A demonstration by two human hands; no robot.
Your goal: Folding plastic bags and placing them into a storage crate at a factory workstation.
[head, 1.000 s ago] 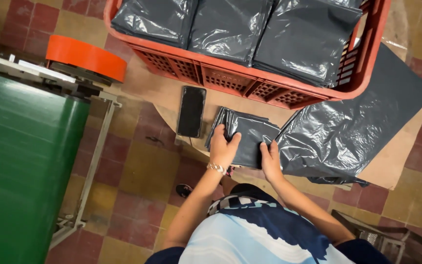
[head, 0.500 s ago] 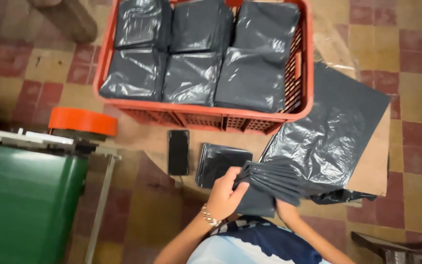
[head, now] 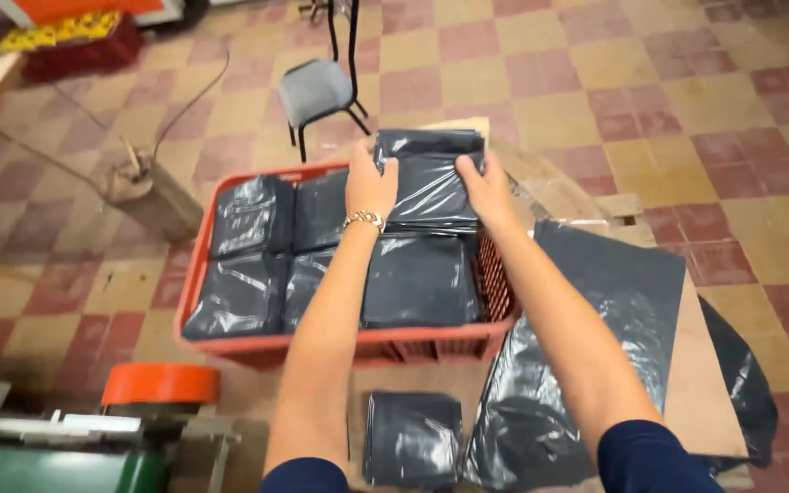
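Both my arms reach forward over an orange plastic crate (head: 230,347). My left hand (head: 370,183), with a gold bracelet on its wrist, and my right hand (head: 486,187) grip the two sides of a folded stack of dark grey plastic bags (head: 429,178), held above the crate's far right corner. Inside the crate lie several folded stacks of the same grey bags (head: 417,278). Closer to me, another folded stack (head: 411,438) rests on the cardboard-covered surface beside a large spread-out grey bag (head: 595,347).
A small grey stool (head: 317,87) stands on the chequered tile floor beyond the crate. A wooden block (head: 152,196) lies at the left. An orange roll (head: 159,383) and a green machine (head: 47,466) sit at the lower left.
My hands lifted the folded stack off the surface near me and carried it forward over the crate. The view tilted up, showing the floor and stool beyond.
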